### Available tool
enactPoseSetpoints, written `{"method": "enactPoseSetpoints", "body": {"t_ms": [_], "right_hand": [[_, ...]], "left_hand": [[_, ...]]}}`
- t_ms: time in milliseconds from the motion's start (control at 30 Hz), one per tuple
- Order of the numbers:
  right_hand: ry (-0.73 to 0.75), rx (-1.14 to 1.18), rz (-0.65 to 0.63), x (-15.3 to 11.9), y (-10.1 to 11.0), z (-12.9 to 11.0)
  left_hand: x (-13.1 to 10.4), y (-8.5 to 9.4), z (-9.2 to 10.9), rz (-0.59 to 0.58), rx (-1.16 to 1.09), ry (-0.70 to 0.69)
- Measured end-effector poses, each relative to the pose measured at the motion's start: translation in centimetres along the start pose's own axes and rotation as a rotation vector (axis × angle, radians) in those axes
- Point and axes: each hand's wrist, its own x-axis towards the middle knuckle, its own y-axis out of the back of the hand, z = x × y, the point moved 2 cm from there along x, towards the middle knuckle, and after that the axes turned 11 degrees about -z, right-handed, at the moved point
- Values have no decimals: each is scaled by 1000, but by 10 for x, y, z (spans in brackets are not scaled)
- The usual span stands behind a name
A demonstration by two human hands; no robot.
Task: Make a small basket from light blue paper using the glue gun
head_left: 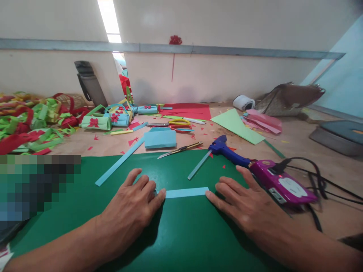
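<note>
A short light-blue paper strip [186, 192] lies flat on the green mat [181, 238]. My left hand [136, 202] has its thumb on the strip's left end, with the fingers curled in over that end. At the right end, my right hand [241, 200] presses a thumb on the strip's corner, its fingers bent and partly spread. Beyond the strip are a folded blue paper piece [160, 139], a cutter knife [181, 149] and a blue glue gun [229, 151] with a glue stick [199, 165]. A longer blue strip [120, 160] lies at the left.
Yellow- and red-handled scissors [178, 123], small paper bags [96, 122] and a dark bottle [90, 85] stand or lie further back. A purple power strip [283, 183] with black cords is at the right. Green paper [236, 126] and a brown bag [289, 99] lie behind it.
</note>
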Motion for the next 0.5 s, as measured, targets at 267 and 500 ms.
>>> {"method": "enactPoseSetpoints", "body": {"t_ms": [267, 500], "right_hand": [[-140, -11, -5, -11, 5, 16], [-145, 440, 44, 36, 30, 8]], "left_hand": [[1, -5, -2, 49, -141, 68], [14, -5, 9, 36, -237, 214]]}}
